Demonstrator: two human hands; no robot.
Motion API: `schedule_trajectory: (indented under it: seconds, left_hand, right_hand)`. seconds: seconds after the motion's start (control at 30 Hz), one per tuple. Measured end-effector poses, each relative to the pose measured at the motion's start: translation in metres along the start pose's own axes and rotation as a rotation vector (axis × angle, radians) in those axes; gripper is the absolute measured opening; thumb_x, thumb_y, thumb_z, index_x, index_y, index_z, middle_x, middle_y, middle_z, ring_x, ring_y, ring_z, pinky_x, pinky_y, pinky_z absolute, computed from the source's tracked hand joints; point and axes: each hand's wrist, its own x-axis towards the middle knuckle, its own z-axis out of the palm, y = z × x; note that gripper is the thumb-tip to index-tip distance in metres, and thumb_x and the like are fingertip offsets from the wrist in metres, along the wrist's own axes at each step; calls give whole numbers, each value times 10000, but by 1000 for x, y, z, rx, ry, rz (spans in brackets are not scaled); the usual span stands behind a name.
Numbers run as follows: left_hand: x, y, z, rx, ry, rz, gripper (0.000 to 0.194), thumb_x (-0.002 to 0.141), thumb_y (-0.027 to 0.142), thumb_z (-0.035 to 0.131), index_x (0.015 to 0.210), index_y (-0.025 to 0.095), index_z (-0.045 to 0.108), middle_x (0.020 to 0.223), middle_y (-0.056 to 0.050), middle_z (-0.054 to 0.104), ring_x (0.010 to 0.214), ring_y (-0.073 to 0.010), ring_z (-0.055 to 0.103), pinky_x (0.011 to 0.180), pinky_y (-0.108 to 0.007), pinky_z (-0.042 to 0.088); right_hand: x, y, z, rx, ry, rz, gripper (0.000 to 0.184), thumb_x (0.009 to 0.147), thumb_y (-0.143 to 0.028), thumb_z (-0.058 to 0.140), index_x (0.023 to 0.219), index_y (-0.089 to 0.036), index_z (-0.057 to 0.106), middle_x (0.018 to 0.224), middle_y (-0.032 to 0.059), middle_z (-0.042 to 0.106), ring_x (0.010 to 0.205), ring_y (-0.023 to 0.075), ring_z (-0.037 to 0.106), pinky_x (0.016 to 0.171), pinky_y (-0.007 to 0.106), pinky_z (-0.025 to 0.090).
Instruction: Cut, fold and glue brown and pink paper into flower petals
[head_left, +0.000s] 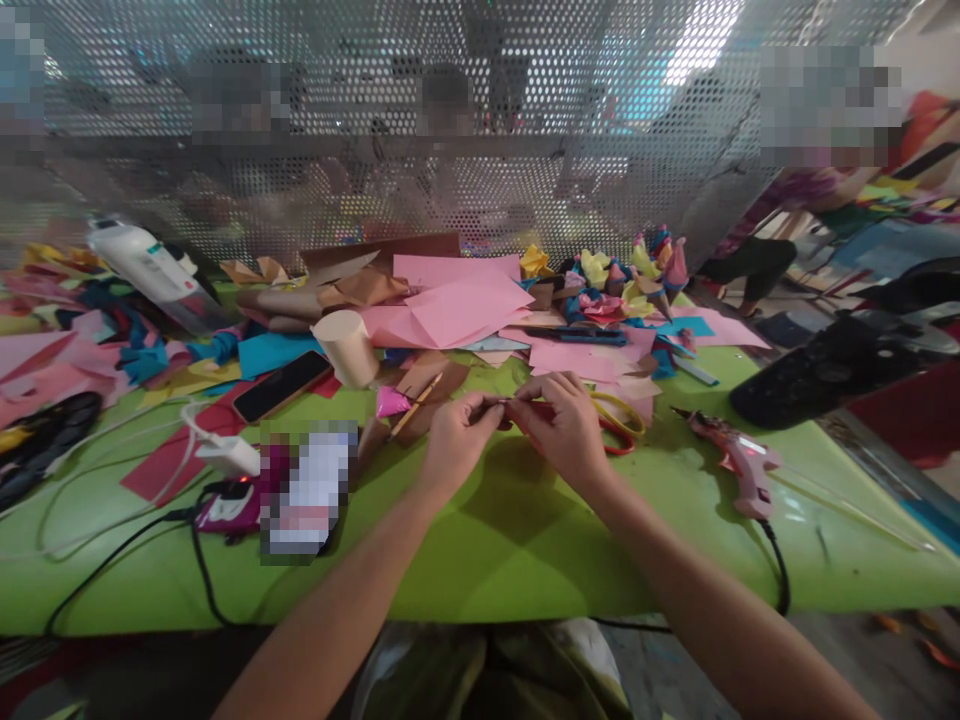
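Note:
My left hand (pixel 459 438) and my right hand (pixel 564 425) meet above the green table (pixel 495 540), fingers pinched together on a small dark red rolled piece of paper (pixel 517 408) held between them. The left fingers grip its left end, the right fingers curl over its right end. Just behind the right hand lie scissors with yellow and red handles (pixel 622 425). A pencil (pixel 414 405) and a small magenta paper cone (pixel 391 401) rest left of my left hand.
A pink glue gun (pixel 739 462) with a black cord lies at right. A phone (pixel 281 385), a beige paper cylinder (pixel 346 347), pink sheets (pixel 457 305), a charger with cables (pixel 225 455) and coloured scraps crowd the back. Perforated metal screen behind; a person sits at far right.

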Motion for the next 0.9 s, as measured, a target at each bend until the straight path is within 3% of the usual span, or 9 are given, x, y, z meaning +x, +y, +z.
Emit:
schedule_trajectory:
  seconds: [0.13, 0.27, 0.4, 0.6, 0.9]
  left_hand:
    - [3, -3, -4, -2, 34, 61, 155, 843, 280, 662, 894, 153, 733, 808, -51, 755, 759, -180, 718, 762, -298, 580]
    - [7, -3, -8, -21, 105, 143, 171, 865, 325, 670, 912, 170, 725, 833, -43, 749, 784, -181, 717, 790, -308, 587]
    - [7, 0, -8, -40, 137, 170, 177, 864, 345, 679, 897, 177, 723, 846, -40, 745, 793, -180, 716, 804, -316, 591]
    - [6, 2, -6, -85, 124, 136, 179, 839, 344, 696, 877, 170, 722, 815, -31, 740, 776, -178, 715, 787, -311, 600]
    - [6, 4, -6, -133, 90, 53, 240, 812, 390, 717, 880, 160, 706, 800, -27, 737, 788, -182, 722, 819, -337, 604]
  right_hand:
    - [3, -1, -7, 112, -27, 58, 151, 885, -381, 682, 804, -254, 703, 836, 48, 730, 874, 261, 622, 817, 404, 446]
    - [7, 3, -12, 356, -31, 236, 197, 836, -430, 696, 894, -244, 730, 932, 55, 744, 947, 260, 647, 827, 377, 479]
    - [8, 9, -9, 489, -66, 373, 239, 771, -453, 725, 823, -220, 723, 821, 38, 732, 807, 228, 649, 736, 336, 474]
    - [8, 11, -4, 445, -25, 425, 279, 708, -484, 761, 694, -215, 689, 686, 20, 680, 717, 208, 599, 662, 318, 428]
    - [8, 13, -5, 510, -54, 447, 288, 686, -492, 777, 696, -219, 685, 678, 22, 693, 662, 202, 603, 628, 320, 439]
